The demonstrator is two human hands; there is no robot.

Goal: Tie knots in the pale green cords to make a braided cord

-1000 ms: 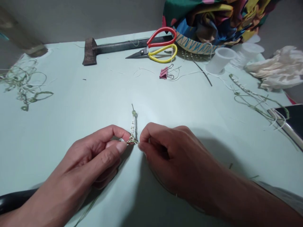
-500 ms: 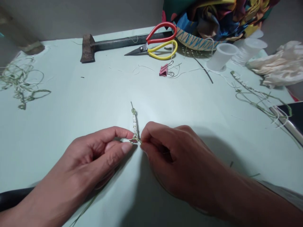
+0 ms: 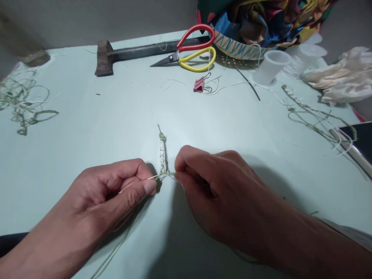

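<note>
A short braided strip of green and white cord [image 3: 163, 155] stands out away from me on the pale table, between my two hands. At its near end the loose cords part to either side. My left hand [image 3: 116, 197] pinches white and green cords between thumb and forefinger, just left of the strip. On the right, my right hand [image 3: 209, 186] is closed on the cords running out that way, and its fingertips hide where they go. Long green cords [image 3: 116, 248] trail from beneath my left hand toward the table's near edge.
At the back lie a hammer [image 3: 104, 58] and scissors [image 3: 174, 58] with red and yellow handles. A pink binder clip [image 3: 199, 84], white spools [image 3: 271, 68] and a basket [image 3: 241, 50] of cloth sit farther right. Tangled cord [image 3: 26, 100] lies left; a dark-screened device [image 3: 360, 135] lies right.
My left hand has drawn back left and slightly down from the strip, leaving a gap. The cords now stretch out sideways from the strip's near end to both hands.
</note>
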